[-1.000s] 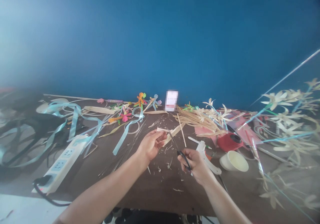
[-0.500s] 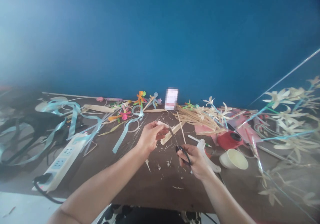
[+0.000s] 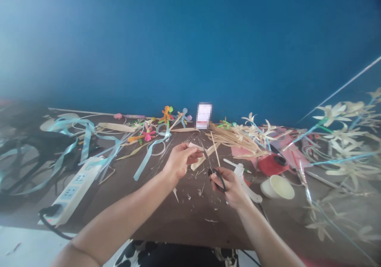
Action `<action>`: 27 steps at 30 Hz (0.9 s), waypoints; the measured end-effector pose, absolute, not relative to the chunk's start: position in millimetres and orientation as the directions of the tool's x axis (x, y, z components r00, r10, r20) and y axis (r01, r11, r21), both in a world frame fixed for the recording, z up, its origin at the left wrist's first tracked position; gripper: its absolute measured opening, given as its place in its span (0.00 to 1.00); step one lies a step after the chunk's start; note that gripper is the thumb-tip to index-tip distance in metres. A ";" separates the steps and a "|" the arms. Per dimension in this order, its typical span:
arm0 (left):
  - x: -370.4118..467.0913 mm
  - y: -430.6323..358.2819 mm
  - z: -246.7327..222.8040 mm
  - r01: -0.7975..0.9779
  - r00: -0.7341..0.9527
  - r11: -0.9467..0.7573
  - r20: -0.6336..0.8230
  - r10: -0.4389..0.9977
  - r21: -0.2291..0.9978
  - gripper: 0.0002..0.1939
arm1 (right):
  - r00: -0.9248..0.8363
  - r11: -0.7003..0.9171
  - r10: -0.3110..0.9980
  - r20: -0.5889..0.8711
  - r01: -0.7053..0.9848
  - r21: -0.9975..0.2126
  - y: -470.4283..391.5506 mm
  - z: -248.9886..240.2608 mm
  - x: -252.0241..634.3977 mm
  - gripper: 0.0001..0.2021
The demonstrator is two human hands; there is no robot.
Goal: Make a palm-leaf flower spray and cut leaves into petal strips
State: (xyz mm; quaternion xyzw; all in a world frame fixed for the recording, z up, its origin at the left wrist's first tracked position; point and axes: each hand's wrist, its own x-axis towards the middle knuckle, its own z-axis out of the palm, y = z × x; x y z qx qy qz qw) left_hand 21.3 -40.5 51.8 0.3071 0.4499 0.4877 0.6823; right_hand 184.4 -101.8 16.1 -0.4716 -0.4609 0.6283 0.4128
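Between the fingers of my left hand (image 3: 181, 159) is a small pale strip (image 3: 195, 146), probably of the same material as the dry husks around it. My right hand (image 3: 229, 184) grips black-handled scissors (image 3: 212, 167), with fingers through the loops. Their blades point up and left, meeting the strip's right side or lying just beside it; exact contact is too small to tell. Below the hands, pale clippings (image 3: 201, 190) are scattered on the brown table (image 3: 184, 223). A flat husk piece (image 3: 208, 155) lies behind the blades.
On the left lie a white power strip (image 3: 73, 189) and light blue ribbon (image 3: 149, 158). To the right are a white glue gun (image 3: 249, 187), a cream cup (image 3: 278, 187), a red container (image 3: 272, 165) and pale husk flowers (image 3: 345, 171). Dried husks (image 3: 244, 140) and a phone (image 3: 204, 116) stand behind.
Both hands stay nearly in place, the scissors shifting very slightly. The whole view has moved a little, so everything sits slightly higher and further left.
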 end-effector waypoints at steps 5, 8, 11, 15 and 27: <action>23.3 -42.9 52.1 -0.450 0.135 0.338 -0.312 0.941 0.826 0.07 | -0.194 -0.215 0.961 -0.198 -0.070 -0.974 -102.8 16.7 183.1 0.14; 21.5 -42.6 51.9 -0.461 0.144 0.347 -0.318 0.937 0.817 0.07 | -0.189 -0.207 0.961 -0.202 -0.005 -0.978 -102.7 22.0 184.2 0.15; 19.0 -42.3 51.9 -0.441 0.138 0.359 -0.333 0.933 0.823 0.06 | -0.196 -0.219 0.955 -0.223 0.043 -0.975 -103.0 25.8 185.3 0.15; 18.5 -45.3 52.5 -0.434 0.138 0.355 -0.329 0.934 0.828 0.06 | -0.195 -0.209 0.958 -0.210 0.024 -0.978 -104.8 24.3 184.1 0.14; 17.6 -50.9 54.4 -0.436 0.169 0.364 -0.322 0.932 0.823 0.04 | -0.206 -0.206 0.956 -0.211 0.044 -0.977 -108.3 24.2 187.3 0.14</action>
